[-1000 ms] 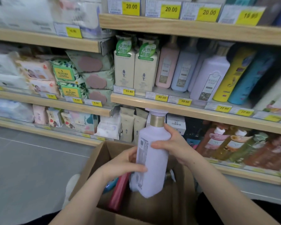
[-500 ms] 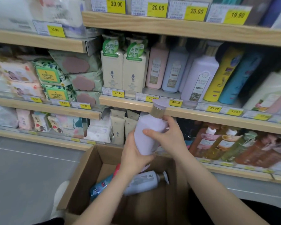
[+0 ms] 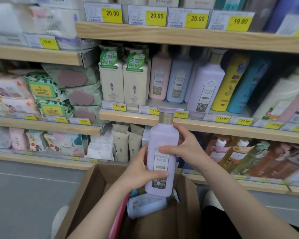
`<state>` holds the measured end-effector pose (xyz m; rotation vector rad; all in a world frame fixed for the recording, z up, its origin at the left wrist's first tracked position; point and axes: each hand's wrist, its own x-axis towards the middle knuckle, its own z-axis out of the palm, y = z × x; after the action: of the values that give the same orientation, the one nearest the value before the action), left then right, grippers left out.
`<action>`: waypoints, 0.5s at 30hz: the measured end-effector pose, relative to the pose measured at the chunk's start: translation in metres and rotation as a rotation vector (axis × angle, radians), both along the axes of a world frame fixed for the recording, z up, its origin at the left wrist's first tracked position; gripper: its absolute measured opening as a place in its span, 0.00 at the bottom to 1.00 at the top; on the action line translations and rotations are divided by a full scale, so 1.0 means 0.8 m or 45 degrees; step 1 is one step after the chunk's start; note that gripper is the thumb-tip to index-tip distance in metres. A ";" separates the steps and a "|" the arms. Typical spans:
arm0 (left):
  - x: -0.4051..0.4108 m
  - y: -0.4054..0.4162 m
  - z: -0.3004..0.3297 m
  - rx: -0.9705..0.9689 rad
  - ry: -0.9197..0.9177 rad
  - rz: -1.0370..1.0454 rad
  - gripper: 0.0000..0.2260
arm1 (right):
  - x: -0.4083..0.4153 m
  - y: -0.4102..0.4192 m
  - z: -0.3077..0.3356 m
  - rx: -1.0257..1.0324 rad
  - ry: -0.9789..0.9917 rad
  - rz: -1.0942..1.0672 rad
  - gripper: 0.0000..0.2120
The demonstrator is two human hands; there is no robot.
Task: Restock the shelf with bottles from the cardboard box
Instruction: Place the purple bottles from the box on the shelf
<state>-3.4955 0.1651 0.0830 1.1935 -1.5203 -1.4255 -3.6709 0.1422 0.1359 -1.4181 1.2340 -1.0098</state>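
Up front, pale wooden shelf unit (image 3: 214, 125) w/ yellow price tags, bottles packed along middle row. Below it, open brown cardboard box (image 3: 86, 187) w/ a pale blue bottle (image 3: 145, 205) lying inside. Lilac plastic bottle w/ gold collar (image 3: 163, 152) held upright above box, label facing camera. Left hand (image 3: 140, 171) fingers curl round its lower half; right hand (image 3: 185, 145) fingers clasp upper body.

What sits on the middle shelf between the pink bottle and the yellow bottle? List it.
In the head view, between the pink bottle and the yellow bottle stand a pale blue bottle and a lilac bottle.
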 end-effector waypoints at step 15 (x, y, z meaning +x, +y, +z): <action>-0.068 -0.135 0.115 -0.647 -0.025 0.263 0.44 | -0.184 -0.085 -0.005 -0.603 0.917 -0.484 0.17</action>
<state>-3.5496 0.0574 0.1747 1.0110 -1.5933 -0.8242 -3.8180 0.0745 0.1315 -2.0759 1.9255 -1.1335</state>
